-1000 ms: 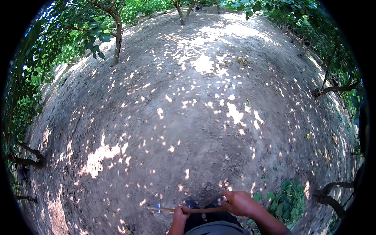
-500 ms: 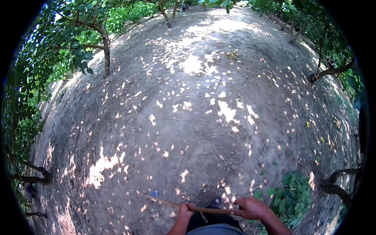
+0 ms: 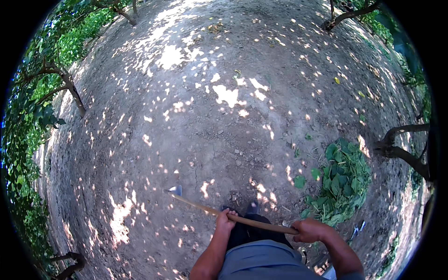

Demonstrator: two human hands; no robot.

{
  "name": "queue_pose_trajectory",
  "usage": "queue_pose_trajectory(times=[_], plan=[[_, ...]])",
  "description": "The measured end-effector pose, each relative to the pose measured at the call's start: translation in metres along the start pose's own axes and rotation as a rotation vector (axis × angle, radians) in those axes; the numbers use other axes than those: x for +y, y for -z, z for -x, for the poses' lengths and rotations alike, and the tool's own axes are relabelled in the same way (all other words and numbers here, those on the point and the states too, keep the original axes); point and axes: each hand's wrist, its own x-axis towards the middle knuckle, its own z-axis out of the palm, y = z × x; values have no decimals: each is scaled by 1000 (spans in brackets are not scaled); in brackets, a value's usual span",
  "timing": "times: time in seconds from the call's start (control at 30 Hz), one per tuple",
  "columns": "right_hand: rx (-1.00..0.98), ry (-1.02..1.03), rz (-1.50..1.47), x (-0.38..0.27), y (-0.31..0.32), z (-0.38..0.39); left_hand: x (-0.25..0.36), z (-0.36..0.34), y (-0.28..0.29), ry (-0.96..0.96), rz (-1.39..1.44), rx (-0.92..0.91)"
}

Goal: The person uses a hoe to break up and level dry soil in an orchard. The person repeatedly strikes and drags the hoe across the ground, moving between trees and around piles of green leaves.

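Note:
My left hand (image 3: 225, 219) grips the middle of a long wooden handle (image 3: 261, 223), which slants across my body with a small metal blade (image 3: 176, 190) at its far left end, low over or on the dirt; I cannot tell which. My right hand (image 3: 309, 230) is closed round the handle's right end. Below me show my dark trousers and a shoe (image 3: 253, 206). A heap of cut green leaves (image 3: 340, 182) lies on the ground just ahead of my right hand, and a small light-and-dark object (image 3: 358, 228) that I cannot make out lies beside it.
Dry, sun-dappled dirt (image 3: 196, 130) stretches ahead. A leafy tree (image 3: 74, 93) stands at the left, a forked trunk (image 3: 394, 151) at the right beyond the leaf heap, another trunk (image 3: 340, 21) at the back right, and a low branch (image 3: 72, 263) at the lower left.
The view has tilted further down and shifted, so my hands, the tool and the leaf heap sit higher in the picture and more of my body shows. Both hands still grip the handle.

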Motion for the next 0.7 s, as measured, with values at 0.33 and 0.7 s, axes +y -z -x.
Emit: queue_pose_trajectory(times=[0.33,0.7], plan=[[36,-319,-144,13,-47,-11,-4,-27,-75,109,-347,62],[260,-436,-429,-3,-89,-48,15,-67,-140,211,-591,9]])
